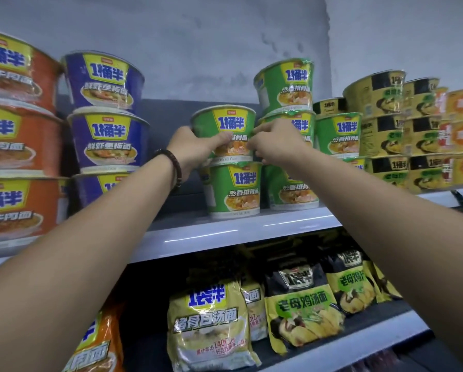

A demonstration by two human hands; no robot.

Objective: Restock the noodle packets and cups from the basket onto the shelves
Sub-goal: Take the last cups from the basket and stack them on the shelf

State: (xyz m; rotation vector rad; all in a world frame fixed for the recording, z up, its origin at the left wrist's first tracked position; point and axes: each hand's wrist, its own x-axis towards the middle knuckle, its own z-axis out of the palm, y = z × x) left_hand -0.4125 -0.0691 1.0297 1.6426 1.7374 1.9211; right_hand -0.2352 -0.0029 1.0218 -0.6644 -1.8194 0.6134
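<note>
The upper shelf [225, 234] carries stacked noodle cups: orange cups [18, 140] at the far left, blue cups [109, 138] beside them, a green stack [285, 84] right of centre and yellow-black cups [386, 135] at the far right. On the lower shelf [345, 350] lie noodle packets, with a pale yellow packet [208, 326] in front and a black-and-yellow packet [302, 304] to its right. Between the blue cups and the green stack, the top green cup [225, 122] sits on a lower green cup [235, 189], close against the green stack. The left hand [192, 149] curls its grip round the top cup's left side. The right hand [276, 143] pinches its right side, in front of the green stack. A bead bracelet [175, 165] circles the left wrist.
</note>
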